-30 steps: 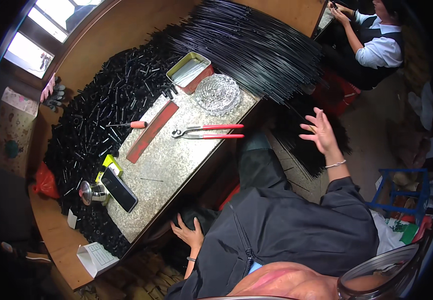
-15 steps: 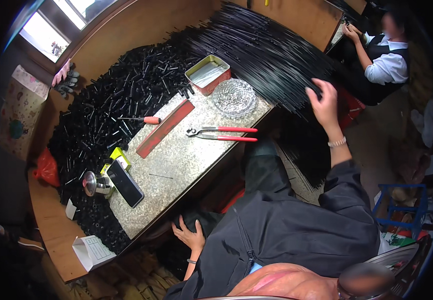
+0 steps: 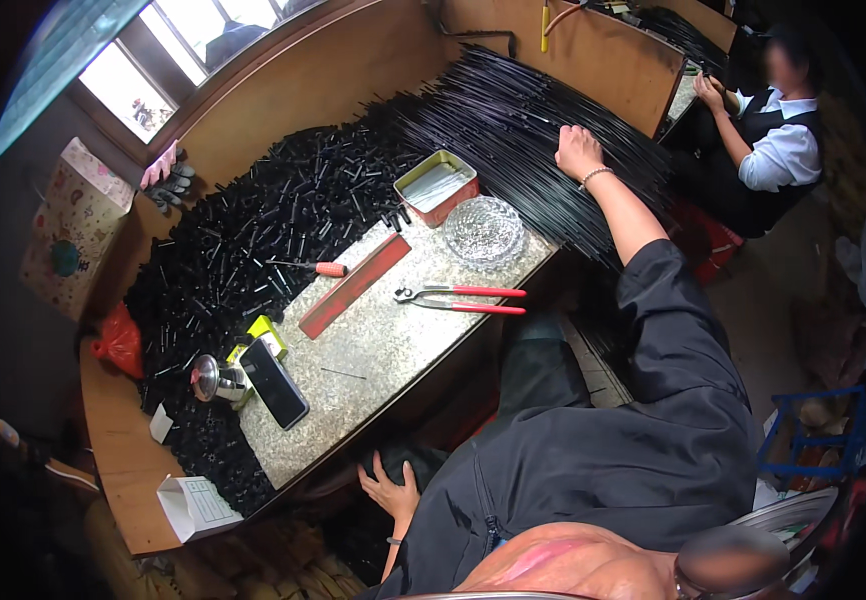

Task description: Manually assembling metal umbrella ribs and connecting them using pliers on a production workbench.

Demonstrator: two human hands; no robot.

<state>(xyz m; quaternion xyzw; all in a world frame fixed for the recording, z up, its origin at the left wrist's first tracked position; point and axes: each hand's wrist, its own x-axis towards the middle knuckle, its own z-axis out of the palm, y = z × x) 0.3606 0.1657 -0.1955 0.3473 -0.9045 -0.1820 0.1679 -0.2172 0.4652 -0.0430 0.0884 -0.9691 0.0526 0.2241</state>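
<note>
My right hand [image 3: 578,152] reaches far out and rests, fingers curled, on a big bundle of long thin black rods [image 3: 513,130] at the back right of the bench; whether it grips any I cannot tell. My left hand [image 3: 390,490] hangs low below the bench's front edge, fingers apart, holding nothing. Red-handled pincers [image 3: 458,298] lie on the speckled stone slab [image 3: 393,340]. A heap of short black tubes [image 3: 253,240] covers the bench's left side.
On the slab lie a glass dish [image 3: 484,231], a metal tin [image 3: 437,184], a red strip [image 3: 353,286], a screwdriver [image 3: 315,268] and a dark phone [image 3: 274,384]. Another person [image 3: 768,150] sits at the far right. A blue rack [image 3: 823,430] stands on the floor.
My right hand has moved up and away from me, from the air beside the bench onto the bundle of long rods. My left hand has stayed low by the bench edge.
</note>
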